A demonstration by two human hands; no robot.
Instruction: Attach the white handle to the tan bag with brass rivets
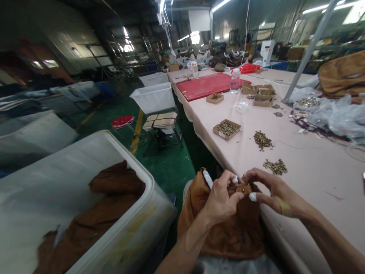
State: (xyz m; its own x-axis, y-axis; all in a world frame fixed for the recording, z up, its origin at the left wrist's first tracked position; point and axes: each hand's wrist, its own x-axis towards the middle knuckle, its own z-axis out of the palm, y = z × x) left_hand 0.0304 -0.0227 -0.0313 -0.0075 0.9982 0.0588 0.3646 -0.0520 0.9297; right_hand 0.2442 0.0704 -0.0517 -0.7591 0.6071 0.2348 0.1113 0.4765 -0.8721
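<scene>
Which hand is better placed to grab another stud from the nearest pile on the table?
Right. The right hand is on the table side, just below the nearest stud pile. The left hand is farther, pinching the brown bag.

Both forearms are bare, with no sleeves in view. The left hand [221, 199] wears white tape or finger cots on fingertips [235, 179]. The right hand [270, 190] has a white-wrapped thumb tip and a tan bandage near the wrist.
</scene>
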